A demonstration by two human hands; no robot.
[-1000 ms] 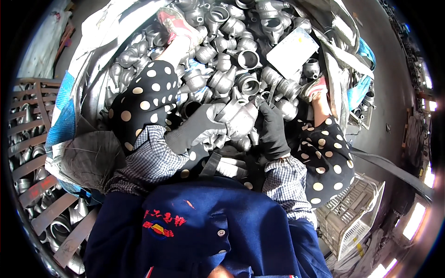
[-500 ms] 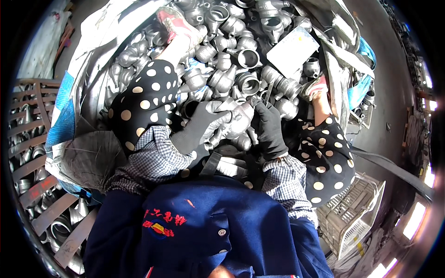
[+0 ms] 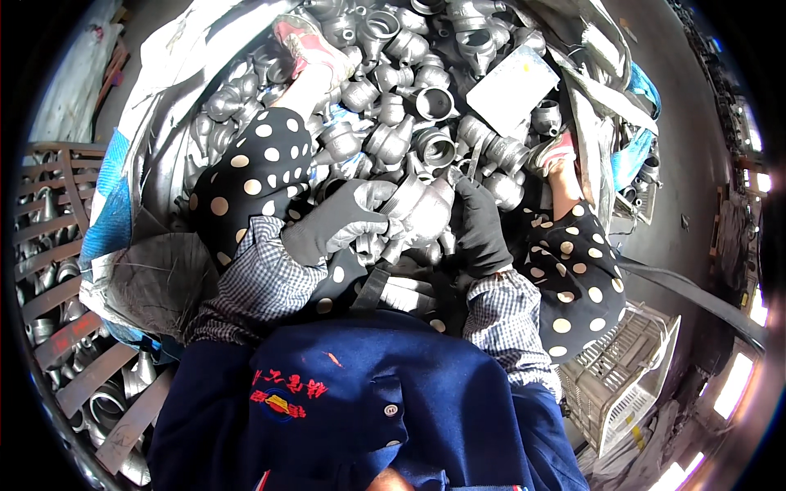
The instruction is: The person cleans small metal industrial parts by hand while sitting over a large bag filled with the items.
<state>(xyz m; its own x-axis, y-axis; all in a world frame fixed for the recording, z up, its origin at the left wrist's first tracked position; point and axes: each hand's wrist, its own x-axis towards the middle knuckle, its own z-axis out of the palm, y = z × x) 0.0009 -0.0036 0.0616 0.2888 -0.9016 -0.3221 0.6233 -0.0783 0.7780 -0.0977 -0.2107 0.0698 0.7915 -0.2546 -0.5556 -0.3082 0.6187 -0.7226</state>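
Left fingers (image 3: 373, 193) snug around left side of grey fitting (image 3: 423, 214), right fingers (image 3: 469, 196) tight on slim tool (image 3: 475, 159)

An open white-and-blue woven bulk bag (image 3: 109, 225) carries a heap of grey metal castings (image 3: 389, 143) (hollow, round-bodied, many with narrow necks), and a white rectangular panel (image 3: 512, 90) lies on them. At left, a slatted metal bin (image 3: 94, 378) holds more castings (image 3: 139, 375). At right, a pale plastic crate (image 3: 624, 378) seems to stand on the grey floor (image 3: 696, 139), though its base shows poorly.
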